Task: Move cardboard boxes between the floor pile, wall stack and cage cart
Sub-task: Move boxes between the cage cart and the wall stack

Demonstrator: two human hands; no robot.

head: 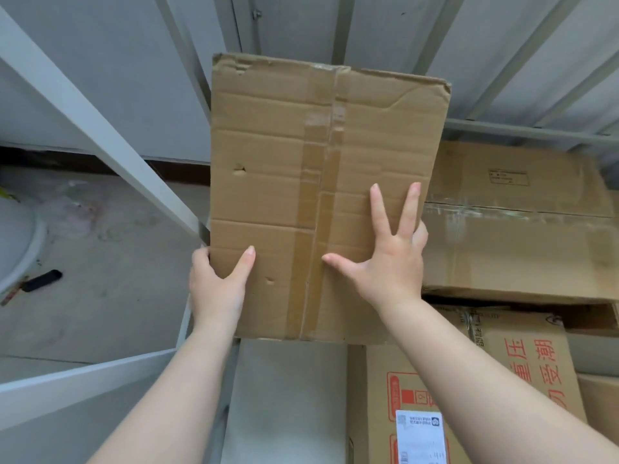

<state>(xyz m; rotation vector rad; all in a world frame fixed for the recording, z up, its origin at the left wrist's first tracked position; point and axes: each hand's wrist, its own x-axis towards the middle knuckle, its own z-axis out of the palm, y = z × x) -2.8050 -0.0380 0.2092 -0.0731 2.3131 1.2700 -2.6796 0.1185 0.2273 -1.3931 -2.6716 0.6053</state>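
A worn brown cardboard box [288, 155] with a tape strip down its middle fills the centre, held up inside the grey cage cart [100, 128]. My left hand [217, 283] grips its lower left edge, thumb on the top face. My right hand [392, 259] lies on the top face near the right edge, with some fingers spread flat and others curled over that edge. Both forearms reach in from below.
A large taped box [522, 229] lies in the cart to the right. A box with red print and a white label [469, 390] sits at lower right. Cage bars [522, 135] close the back. On the concrete floor at left lies a black object [42, 280].
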